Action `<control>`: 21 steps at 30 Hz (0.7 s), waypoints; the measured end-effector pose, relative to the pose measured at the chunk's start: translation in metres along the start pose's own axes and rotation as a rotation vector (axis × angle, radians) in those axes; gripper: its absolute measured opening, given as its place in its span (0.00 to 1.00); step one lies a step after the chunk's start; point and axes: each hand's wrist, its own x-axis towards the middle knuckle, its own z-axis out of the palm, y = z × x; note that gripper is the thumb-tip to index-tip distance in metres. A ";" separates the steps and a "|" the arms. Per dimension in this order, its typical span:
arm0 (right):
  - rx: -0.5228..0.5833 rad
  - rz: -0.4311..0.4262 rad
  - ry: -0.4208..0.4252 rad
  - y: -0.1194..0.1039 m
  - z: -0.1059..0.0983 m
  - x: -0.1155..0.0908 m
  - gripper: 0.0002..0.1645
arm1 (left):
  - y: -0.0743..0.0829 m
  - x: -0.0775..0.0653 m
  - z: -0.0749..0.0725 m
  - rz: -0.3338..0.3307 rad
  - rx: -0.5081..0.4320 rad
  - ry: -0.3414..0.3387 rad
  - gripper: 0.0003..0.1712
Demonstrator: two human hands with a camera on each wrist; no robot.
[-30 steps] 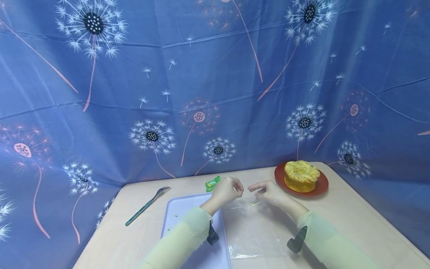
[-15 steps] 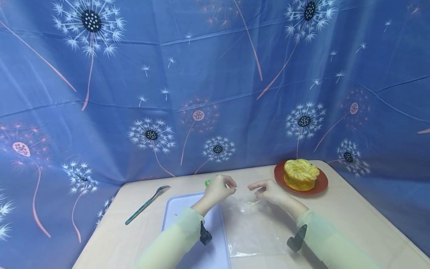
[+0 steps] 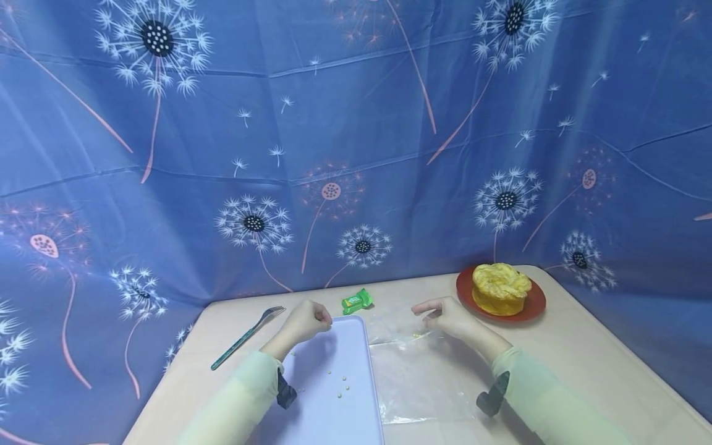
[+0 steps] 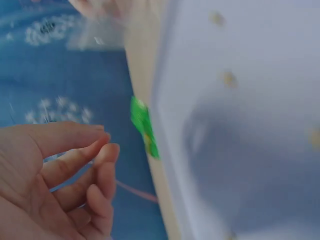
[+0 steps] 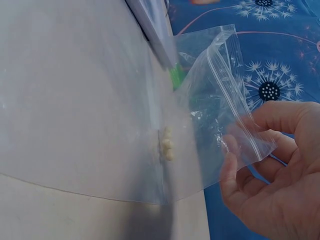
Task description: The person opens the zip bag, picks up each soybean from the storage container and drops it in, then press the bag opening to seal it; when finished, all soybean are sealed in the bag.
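Observation:
Over the far left part of the lavender tray (image 3: 356,346), my left hand (image 3: 306,321) hangs with loosely curled fingers. In the left wrist view its thumb and fingertips come close together, and nothing shows between them. Several small pale yellow beans (image 3: 344,378) lie scattered on the tray. My right hand (image 3: 447,316) holds the mouth of a clear zip bag (image 3: 423,383) by its edge. The bag (image 5: 200,100) lies mostly flat on the table, its zip end lifted in the fingers. A small cluster of beans (image 5: 168,145) sits inside it.
A green wrapped packet (image 3: 356,301) lies behind the tray. Left of the tray is a fork (image 3: 245,340) with a dark green handle. At the back right, a red-brown plate (image 3: 536,306) bears a round yellow bread (image 3: 500,289). A blue patterned curtain (image 3: 356,154) hangs behind the table.
My left hand has moved left from beside the bag's mouth to above the tray, uncovering the green packet and more beans. The right hand and the bag have stayed nearly still.

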 end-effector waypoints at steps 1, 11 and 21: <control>0.000 0.000 -0.001 0.000 0.000 0.000 0.22 | -0.007 -0.003 -0.003 -0.025 0.011 -0.004 0.03; -0.017 0.001 -0.005 0.000 -0.001 0.002 0.22 | -0.052 -0.030 -0.017 -0.179 0.117 -0.026 0.08; -0.007 -0.019 -0.014 0.000 0.001 0.001 0.25 | -0.066 -0.037 -0.009 -0.212 0.147 0.001 0.10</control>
